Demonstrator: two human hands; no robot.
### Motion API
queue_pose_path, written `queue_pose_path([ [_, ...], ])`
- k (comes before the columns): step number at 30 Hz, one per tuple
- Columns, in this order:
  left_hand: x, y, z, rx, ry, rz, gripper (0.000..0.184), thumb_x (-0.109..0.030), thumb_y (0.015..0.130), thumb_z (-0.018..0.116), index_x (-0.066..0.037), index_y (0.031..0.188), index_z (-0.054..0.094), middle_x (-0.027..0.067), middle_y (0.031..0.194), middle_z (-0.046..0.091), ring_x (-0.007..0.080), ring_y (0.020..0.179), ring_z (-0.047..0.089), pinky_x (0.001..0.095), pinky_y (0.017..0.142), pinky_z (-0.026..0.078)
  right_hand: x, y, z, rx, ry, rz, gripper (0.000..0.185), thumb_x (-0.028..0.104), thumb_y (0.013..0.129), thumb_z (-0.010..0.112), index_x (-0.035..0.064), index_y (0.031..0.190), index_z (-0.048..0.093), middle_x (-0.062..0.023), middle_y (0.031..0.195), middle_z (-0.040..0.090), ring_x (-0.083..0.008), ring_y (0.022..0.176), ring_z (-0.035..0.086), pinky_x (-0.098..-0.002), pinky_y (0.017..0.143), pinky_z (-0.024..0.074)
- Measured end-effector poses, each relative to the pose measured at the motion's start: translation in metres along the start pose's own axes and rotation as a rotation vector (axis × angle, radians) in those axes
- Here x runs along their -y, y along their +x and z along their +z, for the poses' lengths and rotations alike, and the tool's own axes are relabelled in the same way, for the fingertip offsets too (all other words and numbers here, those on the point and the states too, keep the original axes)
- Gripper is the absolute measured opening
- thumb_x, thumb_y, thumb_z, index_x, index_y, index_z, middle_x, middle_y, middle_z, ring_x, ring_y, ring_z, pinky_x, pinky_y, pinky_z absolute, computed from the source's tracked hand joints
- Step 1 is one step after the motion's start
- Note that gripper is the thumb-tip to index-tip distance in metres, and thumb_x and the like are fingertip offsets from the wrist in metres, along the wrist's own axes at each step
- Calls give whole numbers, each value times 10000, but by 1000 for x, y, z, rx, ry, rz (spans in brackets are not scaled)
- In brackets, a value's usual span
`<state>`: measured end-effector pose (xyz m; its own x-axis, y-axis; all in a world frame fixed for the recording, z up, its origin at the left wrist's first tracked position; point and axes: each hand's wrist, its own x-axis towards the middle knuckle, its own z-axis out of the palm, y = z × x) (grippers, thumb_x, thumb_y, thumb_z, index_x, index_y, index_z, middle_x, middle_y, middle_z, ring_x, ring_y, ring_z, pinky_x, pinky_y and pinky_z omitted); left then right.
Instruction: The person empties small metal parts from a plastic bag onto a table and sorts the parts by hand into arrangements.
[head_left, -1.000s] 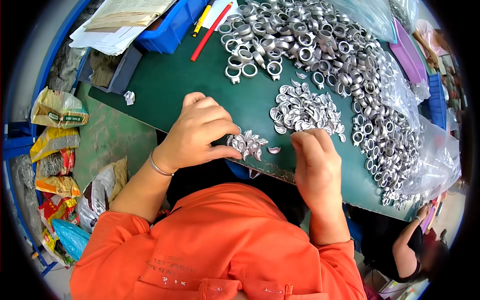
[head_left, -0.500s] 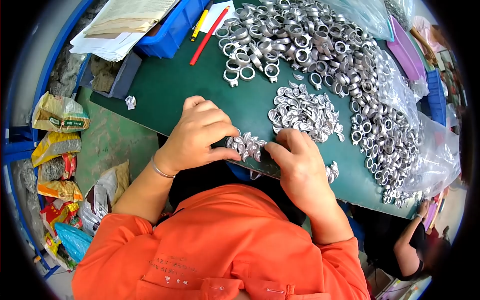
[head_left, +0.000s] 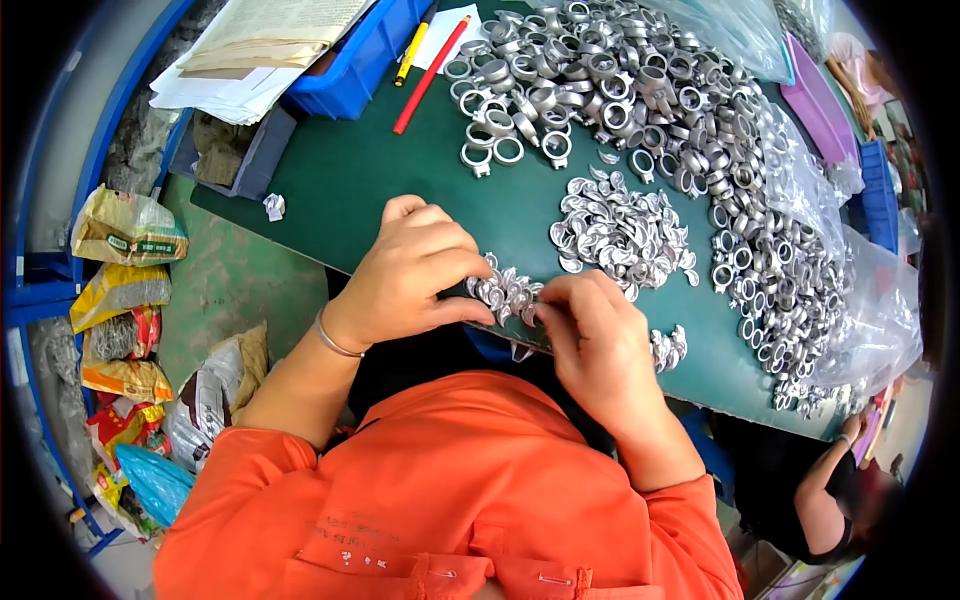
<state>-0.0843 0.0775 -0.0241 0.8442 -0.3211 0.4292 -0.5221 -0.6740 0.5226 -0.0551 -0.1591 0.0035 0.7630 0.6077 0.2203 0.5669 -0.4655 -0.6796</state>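
Small silvery leaf-shaped metal pieces (head_left: 505, 292) stand packed in a short row at the near edge of the green table. My left hand (head_left: 412, 268) closes on the row's left end, thumb below and fingers above. At the other end, my right hand (head_left: 597, 325) pinches with thumb and forefinger against the pieces; its fingertips are partly hidden. A loose heap of the same leaf-shaped pieces (head_left: 625, 232) lies just beyond my right hand. Beside my right wrist sits another small cluster of leaf-shaped pieces (head_left: 669, 348).
Many grey metal rings (head_left: 640, 85) spread over the table's back and right, partly under clear plastic bags (head_left: 870, 310). A red pencil (head_left: 431, 75), a yellow marker (head_left: 411, 52) and a blue bin (head_left: 350, 70) are at back left. Another person's arm (head_left: 825, 475) shows at lower right.
The whole view has shifted slightly, so the table appears a little further right. My right thumb and forefinger are drawn closer together at the row's end. My left hand keeps its grip.
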Motion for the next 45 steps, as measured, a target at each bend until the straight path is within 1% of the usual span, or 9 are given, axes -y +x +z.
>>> queue_pose_path([
  [3,-1,-1,2,-2,1,-14,349,-418,695,842,-148,875,712,-34,860,631,192,870,578,402,917,354,7,5,20,-87,147,-120,174,-11,843,710,16,995,630,-149,875,613,-358,770,625,-426,668,532],
  [8,-1,-1,1,-13,12,-16,344,-387,682,852,-143,879,711,-29,860,636,196,868,579,408,916,357,-9,7,11,-224,-164,-117,249,-49,751,658,27,988,673,-127,902,611,-331,785,609,-420,687,517],
  [11,-1,0,1,2,3,-29,334,-380,685,854,-146,877,711,-28,854,636,198,870,580,412,922,359,-19,2,2,-164,-389,-54,210,-27,757,679,36,957,696,-84,907,597,-288,820,567,-405,714,458],
  [17,-1,-1,1,-21,-19,-19,339,-391,687,859,-140,861,710,-24,848,637,199,859,583,403,925,360,-13,-8,-19,-65,-340,-39,237,-29,739,755,54,956,711,-62,947,627,-279,862,582,-387,751,441],
  [20,0,1,0,-56,-37,-14,360,-407,679,862,-134,855,709,-13,843,639,201,836,586,393,913,368,-16,-8,-16,-27,-344,-82,246,-35,742,682,52,972,691,-61,957,626,-273,875,583,-390,763,439],
  [28,0,1,1,-88,-45,-13,98,-139,808,792,-122,829,698,-1,806,634,211,792,581,391,885,379,2,-5,-26,189,-291,-74,237,-46,723,607,36,943,635,-133,887,553,-320,847,556,-407,770,454],
  [33,-1,1,0,-87,-33,-8,104,-145,804,796,-121,832,699,-1,804,631,212,789,581,393,889,379,-4,5,-6,101,-139,-46,206,-61,756,576,16,946,600,-179,879,546,-360,829,557,-438,766,470],
  [34,-1,0,0,-77,-34,-12,107,-145,802,798,-121,837,700,-1,806,631,212,793,581,393,891,378,-7,6,-4,9,-139,-65,114,-57,862,635,12,952,621,-165,861,595,-381,798,593,-433,701,498],
  [45,1,2,-3,-3,-26,28,403,-407,639,901,-128,866,719,-9,847,637,209,826,575,391,903,365,-4,5,-4,41,-219,1,177,42,815,697,-5,959,605,-165,890,565,-358,836,589,-452,707,502],
])
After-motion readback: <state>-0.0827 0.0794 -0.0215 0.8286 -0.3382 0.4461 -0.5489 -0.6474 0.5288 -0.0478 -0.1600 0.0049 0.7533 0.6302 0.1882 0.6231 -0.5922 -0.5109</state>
